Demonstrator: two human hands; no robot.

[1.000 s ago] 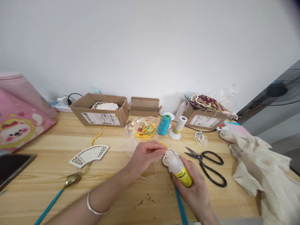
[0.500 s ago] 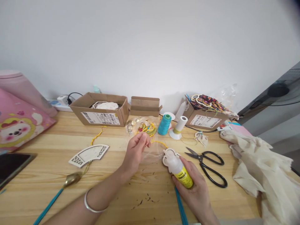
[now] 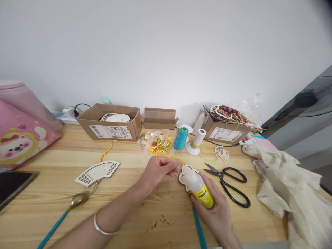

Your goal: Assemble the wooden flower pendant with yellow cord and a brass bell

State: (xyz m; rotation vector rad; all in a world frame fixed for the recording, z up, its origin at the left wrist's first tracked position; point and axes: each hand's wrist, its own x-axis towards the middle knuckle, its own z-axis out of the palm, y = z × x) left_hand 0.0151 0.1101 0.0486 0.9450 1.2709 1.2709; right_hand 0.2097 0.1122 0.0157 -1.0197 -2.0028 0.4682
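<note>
My right hand (image 3: 216,207) is wrapped round a clear bottle with a yellow label (image 3: 203,197), tilted with its top over a pale scalloped wooden piece (image 3: 183,180). A teal tassel (image 3: 199,230) hangs down below that piece, and a yellow cord (image 3: 177,159) runs from its top. Just left of the piece is my left hand (image 3: 159,171), its thumb and fingertips pinched together; whatever lies between them is too small to make out. A fan-shaped wooden piece (image 3: 100,172) with a yellow cord, a gold cap (image 3: 79,199) and a teal tassel (image 3: 54,228) lies on the left.
Black scissors (image 3: 221,174) lie right of the bottle, beside a cream cloth (image 3: 287,193). Behind are a teal thread spool (image 3: 181,139), a white spool (image 3: 199,138), yellow cords (image 3: 160,147) on plastic, and cardboard boxes (image 3: 135,129). A dark tablet (image 3: 15,185) sits far left.
My left hand has moved right and slightly down, closer to the scalloped piece, uncovering more of the yellow cords. My right hand and the bottle have hardly moved.
</note>
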